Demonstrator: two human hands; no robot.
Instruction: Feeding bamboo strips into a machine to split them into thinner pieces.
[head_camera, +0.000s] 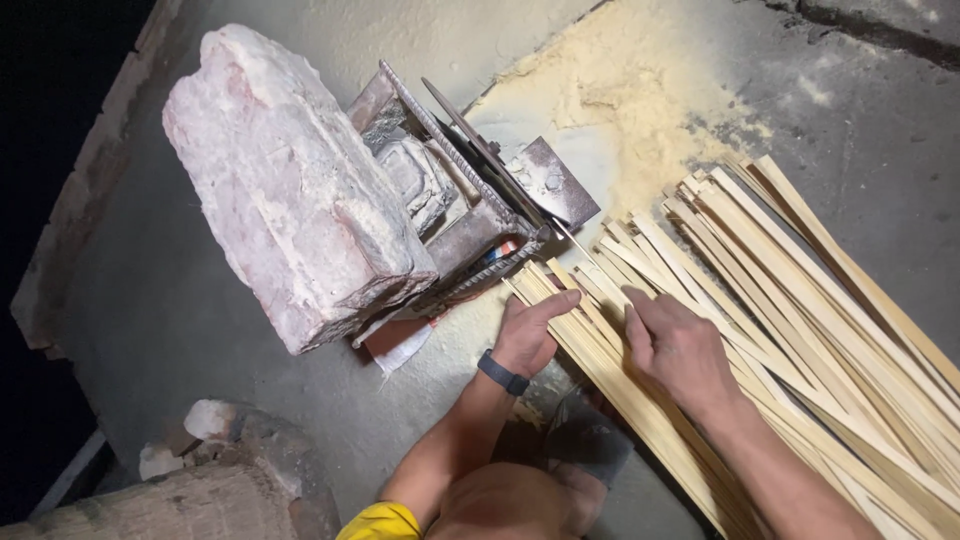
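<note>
- Head view: the left hand (528, 335) lies flat and open on the near end of a bundle of pale split bamboo strips (760, 330), fingers stretched out along the top strip, pinning it down, not gripping it. A dark wristband (502, 373) sits on that wrist.
- The right hand (678, 345) rests on the same strips just beside the left, fingers curled down over them; whether it pinches 1 strip or only presses on the pile I cannot tell.
- The strips fan out across the concrete floor (180, 300) to the right, with their near ends gathered at the mouth of a rusty metal jig (470, 215) that carries a thin slanted blade (480, 150).
- A big pale pink stone block (285, 180) sits on the jig's left side, touching it, seemingly as a weight. Sawdust (620, 90) is heaped behind the blade.
- At the bottom edge are a bare knee (510, 500), a yellow garment edge (385, 522), and rubble (220, 440) at the lower left.
- In my judgement, good handling here means keeping the strip ends square and level toward the blade, separating 1 strip cleanly from the pile, keeping the left fingers flat and behind the strip's tip, well away from the edge, and pressing evenly so the thin strip does not buckle or slide sideways.
</note>
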